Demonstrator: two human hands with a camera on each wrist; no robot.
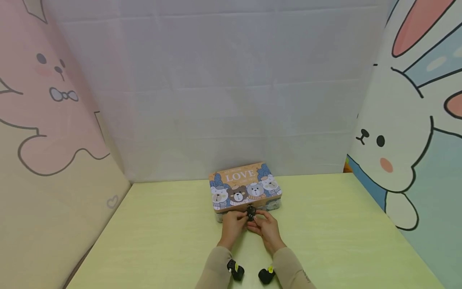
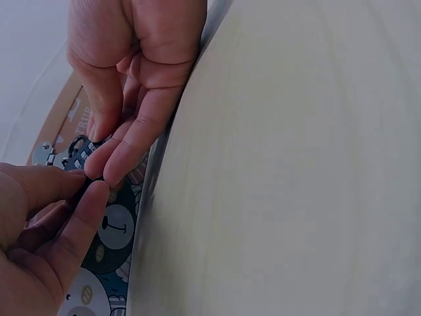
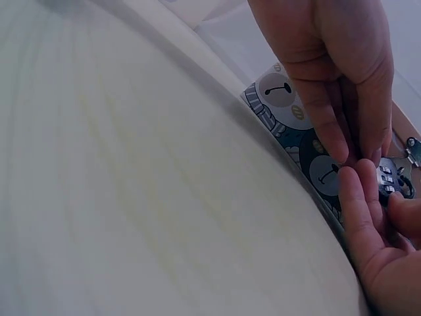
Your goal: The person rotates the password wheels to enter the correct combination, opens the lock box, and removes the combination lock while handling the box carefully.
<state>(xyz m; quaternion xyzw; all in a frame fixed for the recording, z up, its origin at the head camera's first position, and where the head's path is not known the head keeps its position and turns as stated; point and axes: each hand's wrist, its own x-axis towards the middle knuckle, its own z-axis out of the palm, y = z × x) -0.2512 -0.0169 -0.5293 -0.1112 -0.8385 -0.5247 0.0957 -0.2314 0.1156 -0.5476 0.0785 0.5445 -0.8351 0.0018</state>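
Note:
A black combination padlock with rows of small dials hangs at the metal clasp on the front of a tin box. My left hand pinches the padlock between thumb and fingers. From the other side, my right hand has its thumb and fingertips on the lower end of the same padlock. Part of the padlock is covered by fingers in both wrist views. The box's lid is down and shows the word LOVE above cartoon bears.
The box stands near the back edge of a pale yellow-green table. Behind it hangs a white sheet. Cartoon-printed panels flank the table, a pink one on the left and a rabbit one on the right.

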